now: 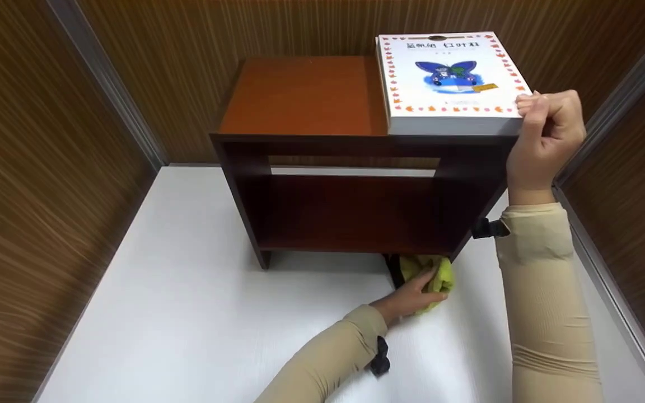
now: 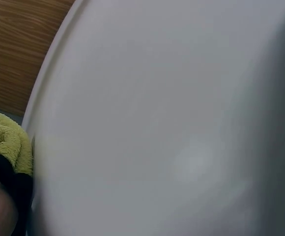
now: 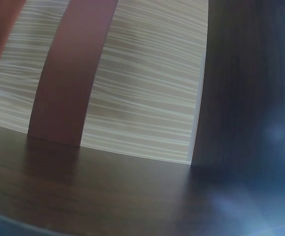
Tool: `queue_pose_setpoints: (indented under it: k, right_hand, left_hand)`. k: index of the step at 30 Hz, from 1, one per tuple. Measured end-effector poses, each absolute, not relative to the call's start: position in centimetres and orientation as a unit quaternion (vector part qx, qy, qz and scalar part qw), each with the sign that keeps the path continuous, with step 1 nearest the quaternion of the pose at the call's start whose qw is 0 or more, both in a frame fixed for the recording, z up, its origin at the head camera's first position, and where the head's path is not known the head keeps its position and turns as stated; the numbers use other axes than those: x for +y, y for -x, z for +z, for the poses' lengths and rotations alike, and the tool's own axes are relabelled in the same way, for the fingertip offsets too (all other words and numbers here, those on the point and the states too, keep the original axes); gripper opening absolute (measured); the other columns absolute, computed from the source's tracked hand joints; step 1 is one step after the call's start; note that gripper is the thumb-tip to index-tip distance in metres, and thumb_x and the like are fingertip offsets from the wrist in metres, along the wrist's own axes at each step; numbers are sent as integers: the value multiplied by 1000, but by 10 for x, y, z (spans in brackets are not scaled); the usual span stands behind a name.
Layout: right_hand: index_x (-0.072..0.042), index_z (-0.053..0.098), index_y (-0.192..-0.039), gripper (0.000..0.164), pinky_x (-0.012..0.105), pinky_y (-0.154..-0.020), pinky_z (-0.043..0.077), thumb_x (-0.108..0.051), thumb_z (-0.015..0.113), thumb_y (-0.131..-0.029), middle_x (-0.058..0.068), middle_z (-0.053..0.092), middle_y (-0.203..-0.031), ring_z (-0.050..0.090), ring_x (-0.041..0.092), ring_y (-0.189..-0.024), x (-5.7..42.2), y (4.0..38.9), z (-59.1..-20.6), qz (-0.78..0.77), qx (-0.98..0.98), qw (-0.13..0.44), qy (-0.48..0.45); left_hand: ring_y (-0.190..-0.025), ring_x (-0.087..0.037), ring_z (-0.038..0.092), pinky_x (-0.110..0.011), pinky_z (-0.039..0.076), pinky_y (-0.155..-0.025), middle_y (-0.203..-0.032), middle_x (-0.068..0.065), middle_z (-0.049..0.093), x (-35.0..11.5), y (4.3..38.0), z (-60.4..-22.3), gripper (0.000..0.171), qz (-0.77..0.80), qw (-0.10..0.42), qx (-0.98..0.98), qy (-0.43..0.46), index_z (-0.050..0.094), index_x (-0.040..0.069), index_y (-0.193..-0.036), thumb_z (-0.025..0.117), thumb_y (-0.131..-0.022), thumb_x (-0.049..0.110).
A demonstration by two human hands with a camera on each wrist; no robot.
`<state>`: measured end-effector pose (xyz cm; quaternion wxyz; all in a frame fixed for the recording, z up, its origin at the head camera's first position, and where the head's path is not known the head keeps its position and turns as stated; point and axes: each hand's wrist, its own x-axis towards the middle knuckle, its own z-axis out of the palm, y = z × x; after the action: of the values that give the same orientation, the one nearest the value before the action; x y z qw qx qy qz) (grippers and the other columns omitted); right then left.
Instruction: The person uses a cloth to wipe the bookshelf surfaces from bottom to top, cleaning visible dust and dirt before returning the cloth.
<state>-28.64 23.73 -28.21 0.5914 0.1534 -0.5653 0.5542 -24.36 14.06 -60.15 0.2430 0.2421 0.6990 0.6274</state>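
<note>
Low at the right, under the bottom board of a dark brown shelf unit point(image 1: 350, 212), my left hand point(image 1: 409, 296) grips a bunched yellow-green fluffy cloth point(image 1: 440, 277). A black part point(image 1: 395, 272) shows beside the cloth. In the left wrist view the cloth point(image 2: 7, 137) appears at the left edge, above part of the hand. My right hand point(image 1: 552, 131) has its fingers curled at the front right corner of a thick white book point(image 1: 457, 106) on the shelf top. The shelf corner beneath is hidden.
The unit stands on a white surface point(image 1: 188, 291), near a wood-grain back wall point(image 1: 188, 61). Wood-grain panels rise on both sides. The left half of the shelf top point(image 1: 305, 95) is orange-brown. The right wrist view shows dark boards point(image 3: 250, 98) close up.
</note>
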Motion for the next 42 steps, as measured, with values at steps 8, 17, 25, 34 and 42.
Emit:
queue_pose_setpoints:
  k: [8,17,25,34,42]
  right_hand:
    - [14,50,-58,25,27,-74,45,4,48,-81,-1,54,-66,55,17,-68,241,283,-278,562,-561,589,-150]
    - [11,52,-59,24,28,-76,46,3,47,-82,-2,54,-66,57,18,-69,238,286,-284,565,-567,579,-158]
    - [11,51,-59,25,28,-75,47,3,47,-82,-5,54,-66,58,18,-69,232,291,-289,569,-566,575,-160]
    - [11,51,-60,25,29,-76,47,4,47,-83,-4,54,-67,58,19,-70,234,290,-290,574,-571,566,-157]
    - [11,51,-60,24,27,-75,45,3,48,-82,-4,54,-67,56,17,-69,238,284,-283,568,-573,570,-155]
  left_hand:
    - [-120,-1,38,-22,33,-97,-142,14,34,152,239,-597,69,642,255,697,-190,23,31,-148,59,-90,30]
    - [-80,-4,48,-21,41,-74,-87,7,52,162,253,-599,18,634,225,731,-113,54,15,-104,61,-90,24]
    - [-61,-6,38,-21,34,-61,-63,8,36,164,261,-595,23,546,65,831,-88,41,15,-76,60,-88,13]
    - [-61,-7,37,-20,31,-63,-65,6,38,130,242,-575,19,645,116,751,-82,44,14,-75,49,-91,6]
    - [-63,-9,59,-20,49,-59,-76,-1,58,65,224,-539,6,820,323,473,8,50,8,-88,45,-90,9]
